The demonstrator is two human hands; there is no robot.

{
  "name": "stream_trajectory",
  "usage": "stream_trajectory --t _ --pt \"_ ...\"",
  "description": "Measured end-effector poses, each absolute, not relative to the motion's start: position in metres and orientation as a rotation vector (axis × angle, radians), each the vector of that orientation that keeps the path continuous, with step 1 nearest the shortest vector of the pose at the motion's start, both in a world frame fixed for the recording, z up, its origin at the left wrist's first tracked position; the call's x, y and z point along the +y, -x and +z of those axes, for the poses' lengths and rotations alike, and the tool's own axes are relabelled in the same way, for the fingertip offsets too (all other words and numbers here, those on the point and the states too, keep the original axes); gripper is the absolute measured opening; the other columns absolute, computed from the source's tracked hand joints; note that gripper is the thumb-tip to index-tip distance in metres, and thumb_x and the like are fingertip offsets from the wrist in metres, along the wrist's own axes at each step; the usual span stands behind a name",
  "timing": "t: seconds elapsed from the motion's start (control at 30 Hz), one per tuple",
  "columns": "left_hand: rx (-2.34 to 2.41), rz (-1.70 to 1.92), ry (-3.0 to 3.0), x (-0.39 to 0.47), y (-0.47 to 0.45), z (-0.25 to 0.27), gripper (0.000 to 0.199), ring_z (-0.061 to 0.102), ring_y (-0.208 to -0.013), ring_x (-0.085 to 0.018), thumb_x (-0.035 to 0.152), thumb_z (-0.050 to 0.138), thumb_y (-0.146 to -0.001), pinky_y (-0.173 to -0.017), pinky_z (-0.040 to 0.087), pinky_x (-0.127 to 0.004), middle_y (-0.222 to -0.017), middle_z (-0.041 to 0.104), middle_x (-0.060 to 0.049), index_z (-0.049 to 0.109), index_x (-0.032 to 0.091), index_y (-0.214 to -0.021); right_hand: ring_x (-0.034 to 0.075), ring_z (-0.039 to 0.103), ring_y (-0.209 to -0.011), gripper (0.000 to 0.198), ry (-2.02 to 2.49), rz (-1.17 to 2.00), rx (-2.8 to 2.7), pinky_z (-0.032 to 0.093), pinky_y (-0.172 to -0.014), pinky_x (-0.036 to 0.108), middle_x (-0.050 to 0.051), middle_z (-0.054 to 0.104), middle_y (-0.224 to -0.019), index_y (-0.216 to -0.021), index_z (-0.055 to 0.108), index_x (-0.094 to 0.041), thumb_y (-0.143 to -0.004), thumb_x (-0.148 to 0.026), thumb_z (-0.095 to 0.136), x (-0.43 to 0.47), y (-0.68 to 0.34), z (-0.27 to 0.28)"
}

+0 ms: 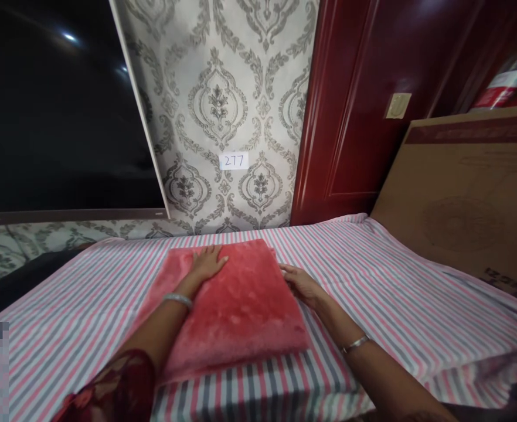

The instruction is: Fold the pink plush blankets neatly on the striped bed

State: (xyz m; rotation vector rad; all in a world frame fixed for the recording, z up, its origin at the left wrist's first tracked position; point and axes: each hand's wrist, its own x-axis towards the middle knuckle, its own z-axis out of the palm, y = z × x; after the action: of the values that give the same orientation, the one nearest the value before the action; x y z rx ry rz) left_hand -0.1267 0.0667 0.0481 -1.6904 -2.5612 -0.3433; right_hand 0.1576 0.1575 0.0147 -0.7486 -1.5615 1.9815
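Note:
A folded pink plush cloth (245,305) lies on the striped sheet in front of me, its right corner nearest the front edge. My left hand (208,262) rests flat on its upper left part, fingers spread and holding nothing. Beside the cloth's right edge is my right hand (302,286), turned sideways with slightly bent fingers reaching to that edge. Those fingers look apart, and I see no fabric pinched between them; their tips are partly hidden. A bracelet circles each wrist.
Pink, grey and white stripes cover the sheet (342,258) on the raised surface. A large cardboard box (465,193) stands at the right, a bottle (507,82) behind it. A dark television (56,111) is at left. A paper label (234,160) marked 277 is on the patterned wall.

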Motion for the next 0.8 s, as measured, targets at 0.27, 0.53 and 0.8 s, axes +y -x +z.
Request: stream_trajectory --t 0.27,0.53,0.8 --pt "-2.528 -0.295 1.612 0.067 0.126 0.019 0.057 0.036 -0.144 -0.034 0.044 0.037 -0.098 -0.118 0.02 -0.062 -0.154 0.043 -0.016 0.044 0.018 -0.148 0.008 0.049 -0.048 0.039 0.74 1.924 -1.558 0.036 -0.046 0.019 -0.003 0.067 -0.064 -0.107 0.07 -0.019 -0.069 -0.023 0.069 0.202 -0.101 0.021" --pt "-2.497 -0.334 1.6 0.067 0.127 0.016 0.056 0.037 -0.144 -0.033 0.044 0.038 -0.097 -0.117 0.023 -0.061 -0.152 0.046 -0.016 0.046 0.019 -0.147 0.017 0.064 -0.059 0.055 1.015 1.632 -1.722 0.05 -0.058 0.026 0.002 0.072 -0.068 -0.123 0.064 -0.014 -0.073 -0.032 0.078 0.245 -0.047 0.022" --pt "-2.533 -0.365 1.603 0.066 0.126 0.016 0.059 0.036 -0.144 -0.034 0.047 0.039 -0.098 -0.118 0.021 -0.06 -0.154 0.043 -0.016 0.044 0.016 -0.148 0.031 0.07 -0.09 0.017 1.398 1.168 -1.979 0.046 -0.067 0.029 0.018 0.075 -0.084 -0.082 0.075 -0.008 -0.076 -0.024 0.071 0.271 -0.03 0.013"
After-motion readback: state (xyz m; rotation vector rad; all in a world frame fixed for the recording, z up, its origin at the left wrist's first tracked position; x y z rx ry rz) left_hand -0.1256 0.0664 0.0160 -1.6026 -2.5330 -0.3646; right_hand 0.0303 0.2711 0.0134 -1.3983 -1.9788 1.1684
